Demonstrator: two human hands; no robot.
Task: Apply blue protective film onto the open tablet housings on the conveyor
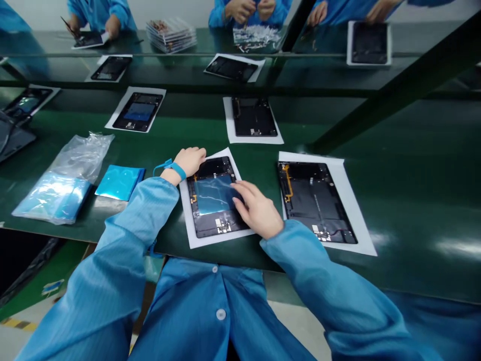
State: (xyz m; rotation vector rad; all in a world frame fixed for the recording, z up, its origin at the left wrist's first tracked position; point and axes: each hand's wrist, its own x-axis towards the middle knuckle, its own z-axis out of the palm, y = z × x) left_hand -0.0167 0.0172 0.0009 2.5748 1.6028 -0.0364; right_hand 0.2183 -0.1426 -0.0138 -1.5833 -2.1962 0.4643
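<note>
An opened black tablet housing [210, 225] lies on a white sheet [190, 235] in front of me. A shiny blue film sheet [212, 195], creased with pale lines, covers its middle. My left hand [191, 161], with a blue strap on the wrist, grips the housing's upper left corner with bent fingers; the fingertips are partly hidden. At the film's right edge my right hand [259, 208] rests with fingers stretched and thumb apart. Another opened tablet housing [319, 200], without blue film, lies to the right on its own white sheet.
To the left are a stack of blue film sheets [119, 182] and a clear plastic bag [63, 180] of them. More tablet housings lie beyond, one [139, 111] with blue film, another [254, 118] without. A dark green post [376, 108] slants at right. Co-workers' hands [240, 10] work across.
</note>
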